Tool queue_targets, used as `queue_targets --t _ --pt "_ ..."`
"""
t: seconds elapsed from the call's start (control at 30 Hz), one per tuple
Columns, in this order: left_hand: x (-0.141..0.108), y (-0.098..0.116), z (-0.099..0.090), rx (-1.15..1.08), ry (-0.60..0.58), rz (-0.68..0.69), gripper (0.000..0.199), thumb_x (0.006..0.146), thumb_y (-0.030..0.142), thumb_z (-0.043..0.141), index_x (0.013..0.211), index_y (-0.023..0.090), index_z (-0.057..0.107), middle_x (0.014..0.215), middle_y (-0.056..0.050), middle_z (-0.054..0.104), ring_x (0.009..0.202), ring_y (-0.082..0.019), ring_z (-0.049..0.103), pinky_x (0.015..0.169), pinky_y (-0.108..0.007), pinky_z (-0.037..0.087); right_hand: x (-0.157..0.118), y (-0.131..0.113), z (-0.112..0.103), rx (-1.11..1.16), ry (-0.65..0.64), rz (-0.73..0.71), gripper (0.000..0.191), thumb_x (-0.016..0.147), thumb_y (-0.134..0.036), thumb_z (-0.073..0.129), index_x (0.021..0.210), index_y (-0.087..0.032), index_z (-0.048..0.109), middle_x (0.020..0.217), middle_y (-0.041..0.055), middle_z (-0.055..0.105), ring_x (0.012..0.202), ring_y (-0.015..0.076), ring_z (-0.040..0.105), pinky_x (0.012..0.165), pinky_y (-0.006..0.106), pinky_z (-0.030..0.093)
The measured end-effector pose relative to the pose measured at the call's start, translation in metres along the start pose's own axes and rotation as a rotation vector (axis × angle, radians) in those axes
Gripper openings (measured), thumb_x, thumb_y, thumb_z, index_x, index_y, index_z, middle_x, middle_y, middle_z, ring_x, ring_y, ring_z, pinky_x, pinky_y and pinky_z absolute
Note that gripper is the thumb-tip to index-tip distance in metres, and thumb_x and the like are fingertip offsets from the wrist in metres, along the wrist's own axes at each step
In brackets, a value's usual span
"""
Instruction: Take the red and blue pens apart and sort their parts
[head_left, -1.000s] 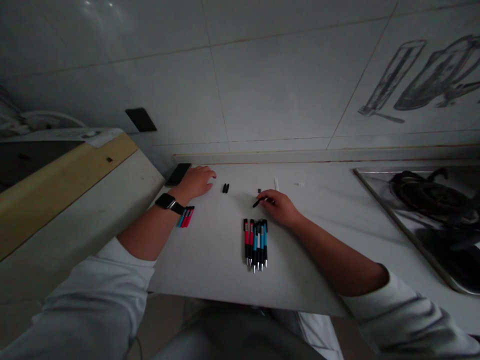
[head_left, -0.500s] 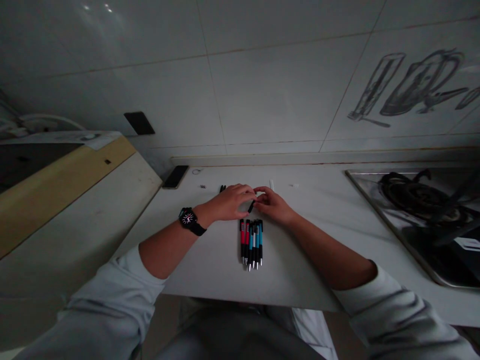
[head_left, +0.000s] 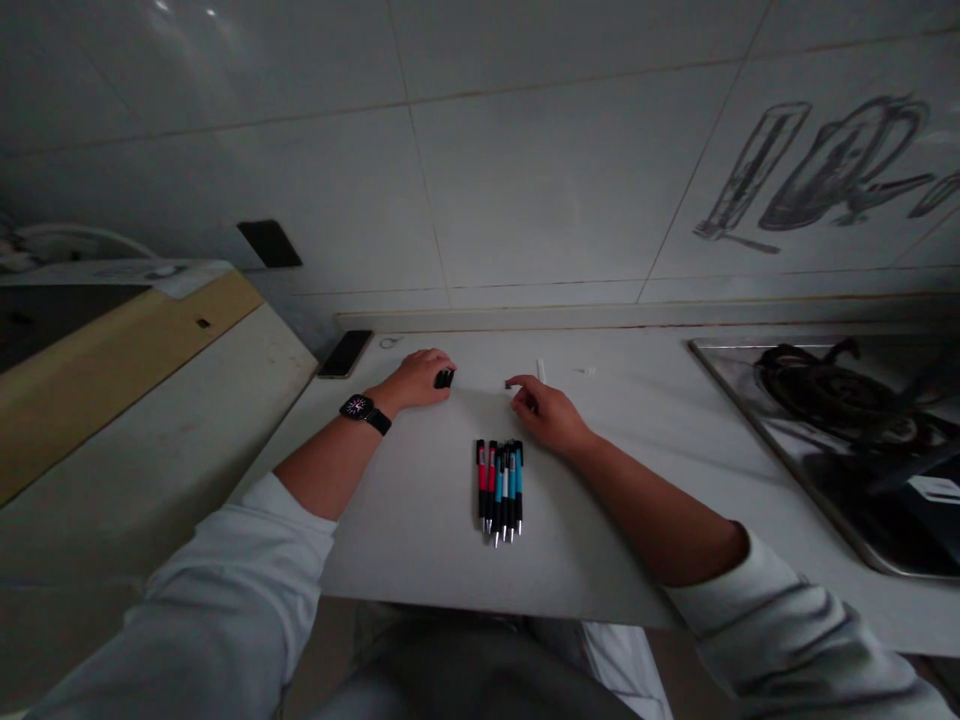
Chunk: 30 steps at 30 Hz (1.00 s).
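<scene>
My left hand (head_left: 421,379) rests on the counter with its fingers closed around a short black pen part (head_left: 444,379); more than one black piece seems to lie there. My right hand (head_left: 551,412) has its index finger stretched out, the others curled, and holds nothing. Its fingertip touches a tiny dark piece (head_left: 508,385), too small to name. Just in front of it, several click pens (head_left: 501,490) with red, blue and white barrels lie side by side, metal tips toward me. A thin white stick (head_left: 541,370) lies behind my right hand, with small clear bits (head_left: 589,371) to its right.
A phone (head_left: 346,354) and a thin ring (head_left: 389,342) lie at the back left of the white counter (head_left: 420,530). Right of it a gas stove (head_left: 847,400) is set in. A pale cabinet-like box (head_left: 172,400) borders the left, and the tiled wall (head_left: 540,200) rises behind.
My left hand has moved left, away from my right hand, carrying the black part to the other black pieces. My right hand stays nearly in place, its index finger now lower at a tiny piece.
</scene>
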<state>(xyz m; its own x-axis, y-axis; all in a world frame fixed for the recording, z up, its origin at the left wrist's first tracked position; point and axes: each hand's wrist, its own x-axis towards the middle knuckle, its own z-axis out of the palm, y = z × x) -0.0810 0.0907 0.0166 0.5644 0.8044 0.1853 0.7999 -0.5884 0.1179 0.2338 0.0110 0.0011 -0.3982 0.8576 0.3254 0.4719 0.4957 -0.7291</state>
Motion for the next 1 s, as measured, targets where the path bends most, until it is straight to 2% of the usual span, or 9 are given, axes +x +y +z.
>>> queue_targets --t 0.33,0.6,0.73,0.8,0.87,1.0 --pt "0.000 0.003 -0.002 0.046 -0.053 -0.063 0.048 0.077 0.034 0.067 0.122 0.021 0.070 0.127 -0.011 0.067 0.119 -0.031 0.061 0.107 -0.047 0.048 -0.001 0.004 0.000 -0.032 -0.018 -0.025 0.037 0.095 -0.020 0.056 0.131 -0.022 0.059 0.090 0.0025 0.070 0.076 0.0163 0.062 0.074 0.028 0.046" --pt "0.000 0.004 -0.004 0.040 -0.032 -0.078 0.046 0.074 0.033 0.070 0.119 0.023 0.071 0.125 -0.011 0.068 0.117 -0.031 0.063 0.106 -0.047 0.049 -0.001 -0.001 -0.004 -0.063 -0.030 -0.002 0.035 0.096 -0.022 0.055 0.130 -0.021 0.061 0.092 0.0036 0.071 0.078 0.0166 0.063 0.075 0.028 0.046" --pt "0.000 0.007 -0.011 0.005 -0.015 -0.063 0.050 0.074 0.033 0.071 0.123 0.021 0.069 0.130 -0.012 0.066 0.120 -0.032 0.062 0.109 -0.047 0.048 0.000 0.000 -0.009 -0.065 -0.009 0.003 0.034 0.096 -0.025 0.055 0.129 -0.022 0.063 0.093 0.0038 0.072 0.075 0.0161 0.062 0.074 0.028 0.045" --pt "-0.002 0.016 -0.018 -0.017 0.034 -0.042 0.048 0.078 0.033 0.070 0.125 0.020 0.068 0.131 -0.013 0.065 0.123 -0.032 0.061 0.111 -0.048 0.047 0.001 0.000 -0.014 -0.062 -0.015 0.001 0.032 0.096 -0.026 0.056 0.126 -0.022 0.064 0.093 0.0037 0.072 0.074 0.0157 0.061 0.073 0.028 0.045" --pt "-0.004 0.031 -0.028 -0.064 0.111 -0.018 0.042 0.083 0.032 0.068 0.124 0.020 0.067 0.131 -0.011 0.065 0.124 -0.030 0.060 0.113 -0.047 0.045 0.000 -0.002 -0.021 -0.062 -0.079 -0.009 0.027 0.095 -0.029 0.058 0.119 -0.021 0.068 0.089 0.0029 0.071 0.072 0.0153 0.060 0.072 0.028 0.044" --pt "-0.013 0.075 -0.041 -0.245 0.312 -0.018 0.033 0.090 0.026 0.065 0.122 0.021 0.065 0.128 -0.009 0.065 0.124 -0.026 0.060 0.114 -0.046 0.046 -0.005 -0.012 -0.030 -0.056 -0.361 0.029 0.018 0.090 -0.034 0.065 0.099 -0.020 0.071 0.076 -0.0005 0.067 0.068 0.0144 0.057 0.067 0.026 0.042"
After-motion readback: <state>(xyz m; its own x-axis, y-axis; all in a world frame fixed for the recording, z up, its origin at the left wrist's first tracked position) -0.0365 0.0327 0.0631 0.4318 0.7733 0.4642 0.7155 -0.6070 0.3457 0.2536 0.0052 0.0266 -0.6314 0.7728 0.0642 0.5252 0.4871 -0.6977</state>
